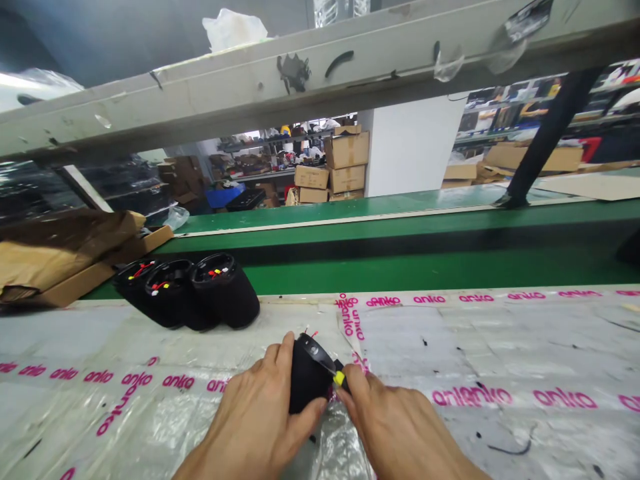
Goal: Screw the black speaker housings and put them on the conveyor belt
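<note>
On the plastic-covered bench (410, 350), the left hand (265, 403) clasps a black cylinder (306, 383) between fingers and thumb, seemingly steadying it against the tool (340, 378) pinched in the right hand (387, 410); 3 similar cylinders (235, 297) stand grouped beyond, leaving elbow room.

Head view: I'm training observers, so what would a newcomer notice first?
At lower centre, the left hand grips a black cylinder while the right hand holds a yellow-marked tool near its top. Three similar cylinders with coloured wires sit behind, leftward. Pink lettering crosses the table covering.
</note>
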Demonstrator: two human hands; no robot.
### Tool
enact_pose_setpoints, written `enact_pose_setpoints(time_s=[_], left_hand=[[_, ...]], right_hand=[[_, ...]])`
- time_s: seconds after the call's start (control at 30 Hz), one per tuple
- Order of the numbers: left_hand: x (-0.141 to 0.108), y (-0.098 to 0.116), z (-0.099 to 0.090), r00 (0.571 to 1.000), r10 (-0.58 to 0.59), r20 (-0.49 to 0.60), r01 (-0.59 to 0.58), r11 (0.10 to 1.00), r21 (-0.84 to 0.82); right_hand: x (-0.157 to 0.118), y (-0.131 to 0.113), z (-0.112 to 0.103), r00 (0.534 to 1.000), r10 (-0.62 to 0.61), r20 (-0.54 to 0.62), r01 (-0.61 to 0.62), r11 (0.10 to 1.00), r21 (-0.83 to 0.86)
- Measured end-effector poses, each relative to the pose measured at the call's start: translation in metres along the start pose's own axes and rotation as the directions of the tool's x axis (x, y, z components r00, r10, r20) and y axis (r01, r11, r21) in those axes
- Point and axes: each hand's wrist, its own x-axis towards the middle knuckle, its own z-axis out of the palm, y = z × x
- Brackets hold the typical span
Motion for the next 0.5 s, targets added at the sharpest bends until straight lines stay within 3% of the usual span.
enact_pose_setpoints(time_s=[0.27,0.5], left_hand=[[0.006,0.004,0.009,0.998,-0.065,-0.008,0.066,0.991,0.119],[0.01,0.001,0.013,0.999,-0.045,-0.003,0.045,0.992,0.114]], right_hand=[[0.001,-0.006,0.009,0.999,0.015,-0.037,-0.018,0.997,-0.076],[0.013,-0.003,-0.003,0.998,-0.026,0.063,0.034,0.993,-0.116]])
